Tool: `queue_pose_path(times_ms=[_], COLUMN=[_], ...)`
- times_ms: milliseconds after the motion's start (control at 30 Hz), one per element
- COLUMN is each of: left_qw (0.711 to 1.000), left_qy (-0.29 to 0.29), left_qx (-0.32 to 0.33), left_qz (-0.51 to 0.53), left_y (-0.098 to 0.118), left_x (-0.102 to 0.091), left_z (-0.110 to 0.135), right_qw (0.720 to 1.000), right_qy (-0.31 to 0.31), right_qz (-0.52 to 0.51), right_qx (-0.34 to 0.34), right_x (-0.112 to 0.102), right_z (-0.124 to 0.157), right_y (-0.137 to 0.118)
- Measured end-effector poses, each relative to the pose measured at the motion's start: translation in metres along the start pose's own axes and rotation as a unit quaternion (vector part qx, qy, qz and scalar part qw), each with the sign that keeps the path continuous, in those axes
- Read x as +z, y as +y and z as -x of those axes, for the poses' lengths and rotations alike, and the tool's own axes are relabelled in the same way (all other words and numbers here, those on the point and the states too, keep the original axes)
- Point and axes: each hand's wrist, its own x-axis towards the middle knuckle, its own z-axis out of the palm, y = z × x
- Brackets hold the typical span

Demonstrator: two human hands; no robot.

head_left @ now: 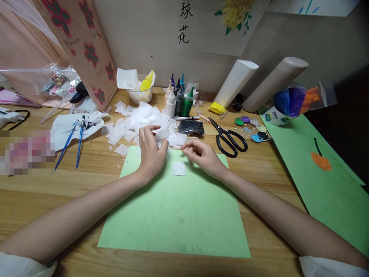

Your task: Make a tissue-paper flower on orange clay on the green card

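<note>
A green sheet of paper [184, 215] lies in front of me, with one small white paper square [178, 168] near its far edge. Just beyond it spreads a loose heap of white paper squares [147, 117]. Over the near side of this heap is my left hand [152, 152], its fingers curved and its thumb apart from them; paper shows in the gap. My right hand [203, 156] hovers above the sheet's far edge, to the right of the single square. Its thumb and forefinger are pinched together, and whatever is between the tips is too small to make out.
Black-handled scissors [227, 136] and a black packet [190, 127] lie right of the heap. Behind stand paint bottles [188, 102] and a plastic bowl [140, 95]. Two paintbrushes [80, 142] rest on tissue at left. Another green sheet [325, 192] is at right.
</note>
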Motion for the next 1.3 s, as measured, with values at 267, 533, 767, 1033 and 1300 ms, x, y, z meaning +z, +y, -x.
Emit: queue_pose_path(times_ms=[267,533,767,1033,1300], left_qw=[0.999,0.999,0.980,0.939,0.941], left_qy=[0.005,-0.021,-0.149,-0.264,-0.261], left_qx=[0.022,0.030,0.123,0.221,0.215], left_qz=[0.027,0.023,0.042,0.018,-0.001], left_y=[0.003,0.005,0.011,0.014,0.013], left_x=[-0.002,-0.003,-0.008,-0.009,-0.009], left_z=[0.002,0.001,0.002,0.006,0.006], right_qw=[0.957,0.972,0.988,0.979,0.979], right_qy=[-0.099,-0.054,0.085,0.154,0.146], right_qz=[0.241,0.186,0.078,0.054,0.051], right_qx=[-0.124,-0.129,-0.106,-0.118,-0.132], right_x=[0.000,-0.001,-0.003,-0.002,-0.001], right_z=[0.005,0.002,0.000,0.001,0.000], right_y=[-0.009,-0.002,0.003,0.002,0.003])
